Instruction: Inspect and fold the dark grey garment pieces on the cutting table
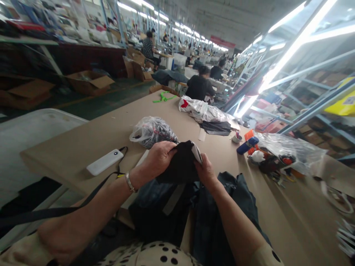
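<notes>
My left hand and my right hand both grip a small piece of black fabric held just above the table's near edge. A white tag or label shows at the fabric's top right, by my right thumb. A silver bracelet circles my left wrist. Below the hands a heap of dark blue garments drapes over the table edge onto my lap.
The tan worktable carries a white power bank with a black cable, a clear bag of dark items, a white plastic bag, green ribbon, and a clutter of tools and plastic at right. Other workers sit beyond the table.
</notes>
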### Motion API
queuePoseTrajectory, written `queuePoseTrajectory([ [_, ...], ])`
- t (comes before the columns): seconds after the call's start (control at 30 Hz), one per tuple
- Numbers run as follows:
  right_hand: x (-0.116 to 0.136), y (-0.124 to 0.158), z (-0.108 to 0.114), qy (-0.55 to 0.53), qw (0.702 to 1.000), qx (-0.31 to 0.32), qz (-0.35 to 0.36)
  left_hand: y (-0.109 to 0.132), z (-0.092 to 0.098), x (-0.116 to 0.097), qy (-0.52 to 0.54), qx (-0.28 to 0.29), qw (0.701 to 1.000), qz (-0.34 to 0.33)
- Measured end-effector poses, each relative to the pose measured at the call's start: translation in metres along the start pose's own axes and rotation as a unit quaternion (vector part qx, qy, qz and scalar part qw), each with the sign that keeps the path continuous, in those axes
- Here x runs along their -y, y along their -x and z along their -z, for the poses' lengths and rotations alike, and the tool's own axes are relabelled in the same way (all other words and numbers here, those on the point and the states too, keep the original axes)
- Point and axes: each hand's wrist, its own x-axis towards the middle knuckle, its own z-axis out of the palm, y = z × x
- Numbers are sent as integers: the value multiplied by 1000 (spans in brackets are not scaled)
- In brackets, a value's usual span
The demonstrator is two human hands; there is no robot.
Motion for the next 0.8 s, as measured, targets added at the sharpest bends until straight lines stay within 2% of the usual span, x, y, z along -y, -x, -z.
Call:
queuePoseTrajectory([
  [0.1,6,1,0,-27,998,-50,-25,13,3,-8,-83,-85,991,-54],
  [0.17,11,3,-3,-62,995,-65,-51,25,-3,-16,-70,-122,988,-69],
  [0.2,14,4,-5,-92,992,-63,-64,31,-10,-18,-39,-124,990,-46],
  [0.27,21,6,-10,-172,980,-46,-85,41,-29,-18,66,-74,992,76],
  [0.33,28,11,-17,-243,964,-19,-110,46,-51,-12,179,-7,960,217],
  [0.4,32,18,-24,-284,947,23,-148,50,-70,-4,272,52,915,292],
  [0.47,33,26,-30,-298,934,76,-183,52,-82,2,323,86,886,322],
  [0.5,32,30,-32,-294,933,90,-188,52,-85,4,332,95,878,331],
  [0.57,31,36,-31,-257,948,70,-175,53,-86,6,324,91,875,349],
  [0.63,33,43,-25,-173,977,18,-122,51,-84,6,295,66,883,359],
  [0.7,38,50,-18,-67,996,-2,-51,49,-83,4,258,47,891,370],
  [0.77,43,57,-13,11,1000,18,-7,47,-82,-2,236,62,905,349],
  [0.8,45,59,-12,24,999,27,-7,46,-82,-7,226,76,917,319],
])
